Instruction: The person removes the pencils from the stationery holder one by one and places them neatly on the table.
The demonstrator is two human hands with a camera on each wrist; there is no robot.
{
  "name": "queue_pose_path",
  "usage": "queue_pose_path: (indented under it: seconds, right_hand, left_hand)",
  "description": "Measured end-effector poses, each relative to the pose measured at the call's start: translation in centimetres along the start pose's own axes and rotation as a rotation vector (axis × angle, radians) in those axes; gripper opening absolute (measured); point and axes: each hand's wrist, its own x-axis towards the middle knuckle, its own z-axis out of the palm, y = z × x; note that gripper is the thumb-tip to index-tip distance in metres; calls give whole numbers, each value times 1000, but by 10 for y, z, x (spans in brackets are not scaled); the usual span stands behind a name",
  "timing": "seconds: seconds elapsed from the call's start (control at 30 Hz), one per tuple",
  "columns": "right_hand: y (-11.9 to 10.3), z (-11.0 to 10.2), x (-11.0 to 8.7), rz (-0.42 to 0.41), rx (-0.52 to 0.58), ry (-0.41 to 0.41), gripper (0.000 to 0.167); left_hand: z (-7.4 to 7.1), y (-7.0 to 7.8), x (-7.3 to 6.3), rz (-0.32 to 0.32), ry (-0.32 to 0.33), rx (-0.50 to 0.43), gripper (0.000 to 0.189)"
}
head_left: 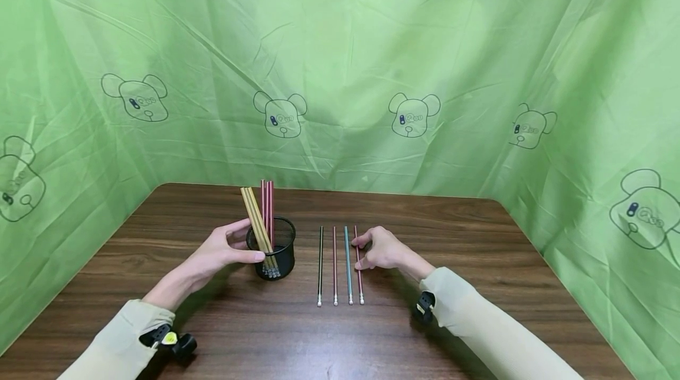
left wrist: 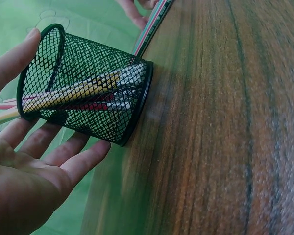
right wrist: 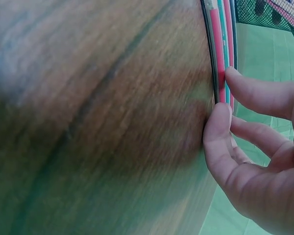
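My left hand [head_left: 220,248] holds a black mesh pencil cup [head_left: 287,257] from its left side, thumb at the rim and fingers against the mesh. Inside it, several yellow pencils [head_left: 255,215] lean left beside several dark pink pencils [head_left: 271,206]. Right of the cup, a black pencil [head_left: 320,268], a dark pink pencil [head_left: 335,268], a blue pencil [head_left: 348,265] and another pink pencil [head_left: 360,285] lie in a row, eraser ends toward me. The thumb and fingertips of my right hand [head_left: 386,248] touch the rightmost pink pencil at two spots along its length, spread apart.
All of this stands on a brown wood-grain table [head_left: 478,262]. Green cloth [head_left: 345,150] with printed bear heads hangs around its back and sides. Black wrist cameras are strapped over both light sleeves [head_left: 451,303].
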Motion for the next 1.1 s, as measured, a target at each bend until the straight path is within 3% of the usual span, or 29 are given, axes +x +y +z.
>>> queue_pose_path:
  seconds: [0.4,0.67,1.1]
  right_hand:
    - [-2,2,-1,16,-12,9,53]
    - [0,1,-1,-39,-65,-2,52]
    - [-2,0,-2,-38,-68,0,52]
  left_hand:
    - [-1,-1,0,3,0,7,98]
    - [-1,-1,0,13,-6,5,98]
    - [-1,0,0,0,1,13,98]
